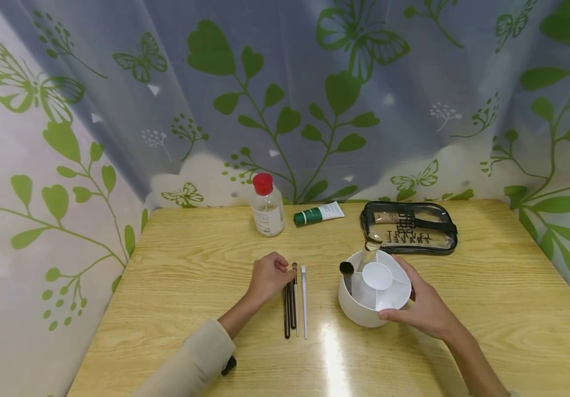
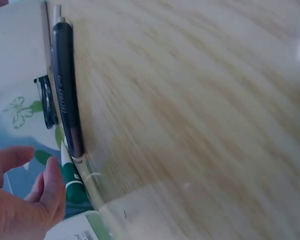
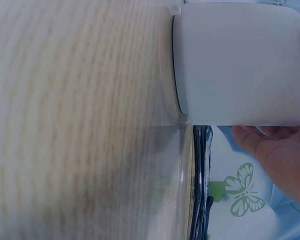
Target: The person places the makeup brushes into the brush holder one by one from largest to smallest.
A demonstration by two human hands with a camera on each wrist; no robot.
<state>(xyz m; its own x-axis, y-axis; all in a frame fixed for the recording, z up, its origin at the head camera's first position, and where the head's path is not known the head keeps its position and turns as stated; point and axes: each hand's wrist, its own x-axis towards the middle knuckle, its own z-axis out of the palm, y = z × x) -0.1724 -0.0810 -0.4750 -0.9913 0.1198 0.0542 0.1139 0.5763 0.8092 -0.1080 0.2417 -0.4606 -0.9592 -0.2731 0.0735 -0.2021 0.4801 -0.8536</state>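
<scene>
My left hand (image 1: 271, 275) hovers at the heads of several makeup brushes lying side by side. Thumb and fingers stand apart, with nothing between them in the left wrist view. Two brushes have dark handles (image 1: 287, 314); beside them lie a thin brown brush (image 1: 297, 298) and a white one (image 1: 304, 303). My right hand (image 1: 426, 309) grips a white round divided organizer (image 1: 361, 314) from its right side, thumb at the front, fingers behind. Inside it stand a brush with black bristles (image 1: 346, 269) and a brush with pale bristles (image 1: 372, 247).
At the back of the wooden table (image 1: 190, 259) stand a clear bottle with a red cap (image 1: 263, 184) and a green and white tube (image 1: 318, 214). A clear travel pouch (image 1: 409, 227) with black edges lies behind the organizer. A patterned curtain (image 1: 285, 110) hangs behind.
</scene>
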